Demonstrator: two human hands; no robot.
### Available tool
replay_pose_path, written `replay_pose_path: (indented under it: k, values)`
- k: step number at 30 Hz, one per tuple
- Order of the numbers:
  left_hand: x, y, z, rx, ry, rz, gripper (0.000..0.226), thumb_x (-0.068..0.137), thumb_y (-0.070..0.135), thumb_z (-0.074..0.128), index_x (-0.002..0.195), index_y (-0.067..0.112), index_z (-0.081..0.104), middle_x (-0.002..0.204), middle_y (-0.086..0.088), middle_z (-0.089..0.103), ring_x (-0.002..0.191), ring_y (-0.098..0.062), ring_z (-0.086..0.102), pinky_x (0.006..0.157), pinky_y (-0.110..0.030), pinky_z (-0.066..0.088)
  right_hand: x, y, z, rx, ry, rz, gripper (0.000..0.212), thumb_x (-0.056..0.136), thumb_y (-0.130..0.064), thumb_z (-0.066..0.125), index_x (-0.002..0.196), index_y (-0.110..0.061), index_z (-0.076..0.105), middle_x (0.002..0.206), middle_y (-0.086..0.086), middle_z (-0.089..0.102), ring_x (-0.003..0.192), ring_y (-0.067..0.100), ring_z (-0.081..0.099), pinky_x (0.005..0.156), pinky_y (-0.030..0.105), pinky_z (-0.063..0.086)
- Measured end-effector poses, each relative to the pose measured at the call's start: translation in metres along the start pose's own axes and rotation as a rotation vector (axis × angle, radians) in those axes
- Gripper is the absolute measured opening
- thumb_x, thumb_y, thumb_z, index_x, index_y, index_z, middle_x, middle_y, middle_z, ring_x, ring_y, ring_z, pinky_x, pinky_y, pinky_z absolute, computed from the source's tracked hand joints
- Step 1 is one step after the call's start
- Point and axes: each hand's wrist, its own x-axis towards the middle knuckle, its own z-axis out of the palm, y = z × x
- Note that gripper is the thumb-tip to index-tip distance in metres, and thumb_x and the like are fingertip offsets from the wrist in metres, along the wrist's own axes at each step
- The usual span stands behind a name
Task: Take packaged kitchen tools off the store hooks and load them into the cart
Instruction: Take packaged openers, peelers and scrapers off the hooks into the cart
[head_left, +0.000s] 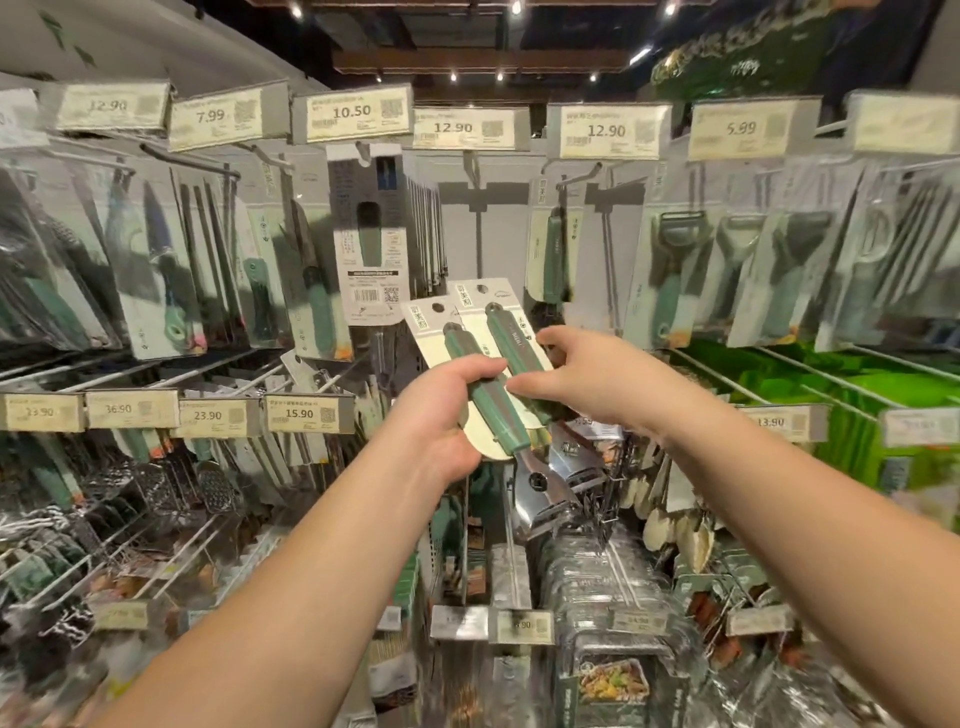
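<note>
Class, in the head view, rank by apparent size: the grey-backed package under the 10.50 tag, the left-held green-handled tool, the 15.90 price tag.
1. Green-handled tool, though nearness inflates it.
2. Grey-backed package, nearly alike, so unsure.
3. 15.90 price tag.

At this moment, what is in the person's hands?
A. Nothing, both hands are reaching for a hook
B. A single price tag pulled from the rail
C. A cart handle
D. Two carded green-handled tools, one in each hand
D: the left hand holds one carded green-handled tool in its grip, and the right hand pinches a second carded tool just beside it, both off the hooks.
</note>
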Motion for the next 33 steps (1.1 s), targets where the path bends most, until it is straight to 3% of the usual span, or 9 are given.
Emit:
replay_pose_path:
  k: [6, 10, 12, 15, 18, 22, 26, 31, 33]
  values:
    - [-0.002, 0.002, 0.015, 0.019, -0.011, 0.017, 0.016, 0.094, 0.002, 0.058, 0.108, 0.001, 0.066, 0.073, -0.013, 0.073, 0.060, -0.028, 0.072, 0.052, -0.041, 0.060, 0.002, 0.011, -0.005, 0.051, 0.151, 0.040, 0.060, 0.089, -0.043, 0.064, 0.142, -0.020, 0.047, 0.105, -0.008, 0.065, 0.077, 0.010, 0.066, 0.070, 0.033, 0.058]
    - [-0.005, 0.007, 0.017, 0.002, 0.001, 0.043, 0.003, 0.093, 0.001, 0.060, 0.095, 0.003, 0.060, 0.057, -0.009, 0.068, 0.071, -0.029, 0.069, 0.070, -0.045, 0.060, 0.007, 0.026, -0.007, 0.096, 0.319, 0.060, 0.070, 0.090, -0.038, 0.063, 0.151, -0.014, 0.037, 0.132, 0.001, 0.060, 0.088, 0.015, 0.065, 0.073, 0.034, 0.056]
    - [-0.006, 0.007, 0.015, -0.014, 0.002, 0.049, 0.006, 0.093, 0.000, 0.061, 0.097, 0.003, 0.058, 0.056, -0.010, 0.067, 0.076, -0.030, 0.068, 0.073, -0.048, 0.059, 0.008, 0.033, -0.006, 0.112, 0.402, 0.053, 0.063, 0.090, -0.035, 0.064, 0.146, -0.015, 0.041, 0.130, 0.002, 0.061, 0.092, 0.016, 0.065, 0.068, 0.030, 0.054]
    - [-0.004, 0.008, 0.013, -0.018, -0.011, 0.051, 0.011, 0.092, 0.000, 0.062, 0.101, 0.004, 0.058, 0.060, -0.010, 0.068, 0.079, -0.031, 0.070, 0.072, -0.048, 0.059, 0.011, 0.039, -0.008, 0.129, 0.503, 0.061, 0.061, 0.086, -0.038, 0.064, 0.141, -0.019, 0.045, 0.126, 0.001, 0.062, 0.098, 0.019, 0.066, 0.078, 0.039, 0.059]
    - [-0.002, 0.010, 0.013, -0.036, -0.024, 0.066, 0.009, 0.092, 0.000, 0.062, 0.098, 0.005, 0.059, 0.073, -0.011, 0.067, 0.084, -0.032, 0.070, 0.080, -0.052, 0.058, 0.016, 0.041, -0.010, 0.175, 0.560, 0.045, 0.058, 0.086, -0.036, 0.065, 0.139, -0.021, 0.046, 0.123, 0.000, 0.061, 0.098, 0.016, 0.065, 0.083, 0.038, 0.058]
    - [0.002, 0.014, 0.012, -0.034, -0.042, 0.092, 0.011, 0.092, 0.000, 0.062, 0.101, 0.006, 0.059, 0.083, -0.012, 0.068, 0.102, -0.035, 0.071, 0.093, -0.058, 0.053, 0.019, 0.039, -0.012, 0.193, 0.612, 0.034, 0.069, 0.088, -0.036, 0.065, 0.149, -0.018, 0.036, 0.135, 0.003, 0.053, 0.113, 0.018, 0.060, 0.093, 0.035, 0.053]
    - [0.004, 0.018, 0.012, -0.019, -0.056, 0.072, 0.009, 0.092, 0.002, 0.061, 0.098, 0.008, 0.059, 0.080, -0.012, 0.068, 0.090, -0.032, 0.071, 0.094, -0.059, 0.052, 0.019, 0.032, -0.017, 0.195, 0.619, 0.036, 0.072, 0.093, -0.031, 0.064, 0.154, -0.016, 0.029, 0.146, 0.005, 0.045, 0.120, 0.016, 0.052, 0.089, 0.022, 0.037]
    - [0.006, 0.021, 0.013, -0.016, -0.072, 0.066, 0.009, 0.093, 0.003, 0.061, 0.099, 0.009, 0.058, 0.086, -0.013, 0.068, 0.088, -0.031, 0.071, 0.084, -0.054, 0.055, 0.033, 0.029, -0.017, 0.211, 0.616, 0.016, 0.062, 0.090, -0.030, 0.065, 0.145, -0.016, 0.041, 0.134, 0.003, 0.054, 0.101, 0.012, 0.055, 0.080, 0.023, 0.042]
    - [0.007, 0.022, 0.012, -0.025, -0.072, 0.066, 0.011, 0.092, 0.003, 0.062, 0.101, 0.008, 0.059, 0.087, -0.013, 0.069, 0.088, -0.031, 0.072, 0.084, -0.055, 0.056, 0.038, 0.031, -0.016, 0.206, 0.611, 0.025, 0.059, 0.090, -0.030, 0.065, 0.143, -0.016, 0.043, 0.134, 0.003, 0.054, 0.110, 0.017, 0.057, 0.080, 0.026, 0.044]
